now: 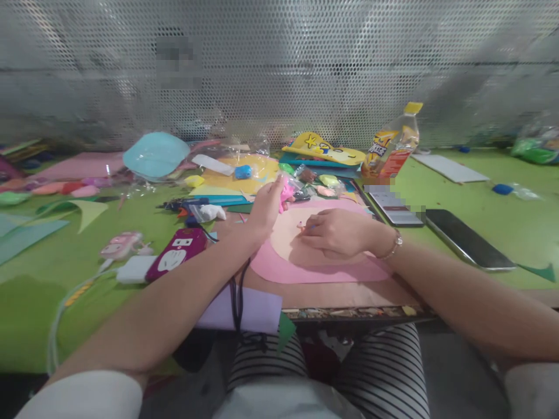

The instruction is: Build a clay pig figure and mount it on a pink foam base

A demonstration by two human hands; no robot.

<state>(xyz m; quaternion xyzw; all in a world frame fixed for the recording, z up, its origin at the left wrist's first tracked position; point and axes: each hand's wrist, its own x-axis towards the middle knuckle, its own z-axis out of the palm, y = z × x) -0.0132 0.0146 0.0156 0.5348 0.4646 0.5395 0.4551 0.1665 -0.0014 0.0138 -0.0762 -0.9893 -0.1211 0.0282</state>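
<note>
A cream oval point(283, 238) on pink paper point(305, 274) lies beneath the nearer right hand point(334, 233) and just right of the left hand point(262, 210), its long axis apparently running side to side. The right's fingers curl inward, any hold impossible to tell; the left's grip a pink lump point(285, 193) above the green bench point(26, 314).

Uneven pink lump point(285, 195), probably clay
</note>
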